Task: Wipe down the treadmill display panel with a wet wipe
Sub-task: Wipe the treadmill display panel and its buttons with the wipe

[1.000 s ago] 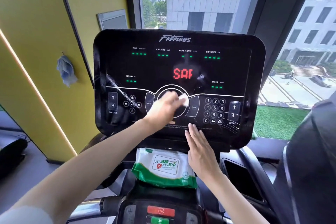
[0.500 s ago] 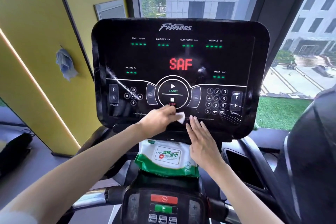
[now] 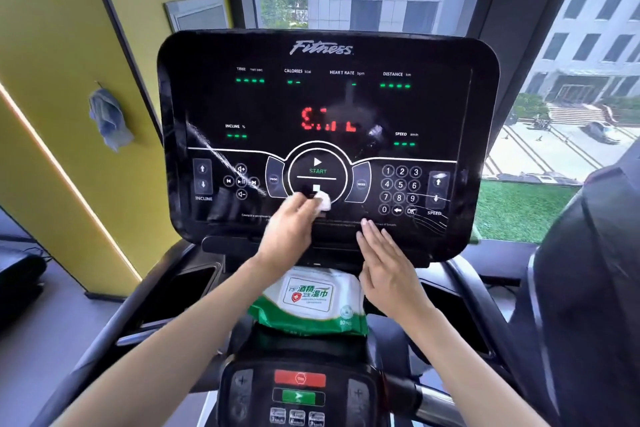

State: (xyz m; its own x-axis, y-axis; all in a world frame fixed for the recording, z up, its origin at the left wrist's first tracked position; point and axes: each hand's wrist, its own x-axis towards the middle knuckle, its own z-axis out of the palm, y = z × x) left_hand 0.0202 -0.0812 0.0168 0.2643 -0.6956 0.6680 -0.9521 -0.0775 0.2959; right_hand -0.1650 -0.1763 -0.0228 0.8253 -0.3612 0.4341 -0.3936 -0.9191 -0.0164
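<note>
Panel (image 3: 277, 107) stands upright ahead of you, lit; its red digits are blurred. Your left hand (image 3: 289, 229) pinches the bunched wipe (image 3: 322, 202) against the lower half of the round START dial. Your right hand (image 3: 384, 263) has its fingers straight and together, tips touching the panel's bottom edge. Pack (image 3: 311, 298) lies just below the panel, between your wrists.

Both bare forearms reach forward and up. The left hand (image 3: 291, 222) is blurred, its fingers seemingly curled, and pinches a wet wipe (image 3: 324, 202) at the fingertips. The right hand (image 3: 388, 263) lies flat, fingers straight and together, tips touching the display panel (image 3: 207, 97) near its lower edge.
</note>
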